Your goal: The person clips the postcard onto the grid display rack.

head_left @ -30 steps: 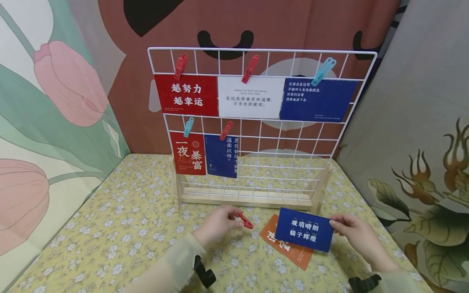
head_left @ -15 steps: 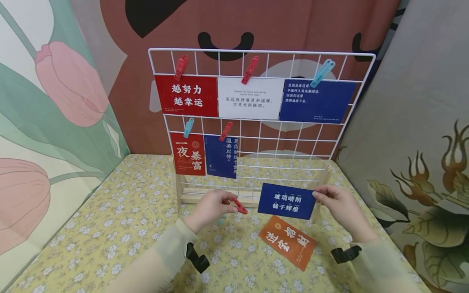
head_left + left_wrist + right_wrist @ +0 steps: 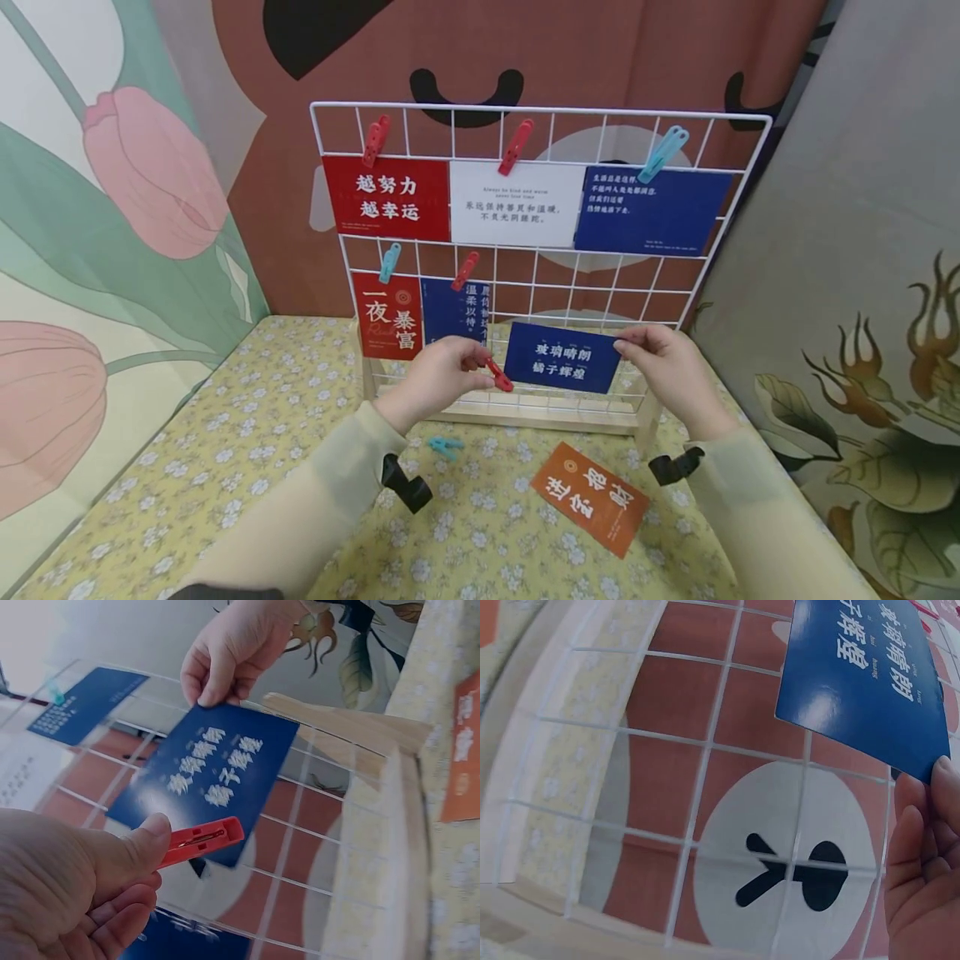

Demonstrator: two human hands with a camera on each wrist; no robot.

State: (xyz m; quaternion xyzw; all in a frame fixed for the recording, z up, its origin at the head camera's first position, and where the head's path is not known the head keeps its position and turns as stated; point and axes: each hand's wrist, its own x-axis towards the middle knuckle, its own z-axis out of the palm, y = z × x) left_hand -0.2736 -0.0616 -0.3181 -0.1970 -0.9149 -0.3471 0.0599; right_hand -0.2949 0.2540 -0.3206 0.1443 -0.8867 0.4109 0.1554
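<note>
My right hand (image 3: 667, 367) pinches a blue card (image 3: 566, 358) with white lettering by its upper right corner, in front of the lower part of the white wire grid (image 3: 592, 290). Between thumb and fingers, my left hand (image 3: 442, 375) holds a red clothespin (image 3: 500, 377) close to the card's left edge. The left wrist view shows that clothespin (image 3: 202, 841) overlapping the card's lower part. Behind the left hand, a hung blue card (image 3: 447, 310) is partly hidden; a red clothespin (image 3: 465, 271) fastens it. Beside it hangs a red card (image 3: 386, 317) under a blue clothespin (image 3: 390, 262).
Along the grid's upper row hang a red card (image 3: 386, 200), a white card (image 3: 516, 204) and a blue card (image 3: 652, 210), each clipped. A wooden base (image 3: 547, 417) supports the grid. On the flowered tablecloth lie an orange card (image 3: 591, 498) and a blue clothespin (image 3: 446, 447).
Both hands have risen from near the tablecloth toward the grid, carrying the blue card and the red clothespin. The orange card and the loose blue clothespin have come into fuller view.
</note>
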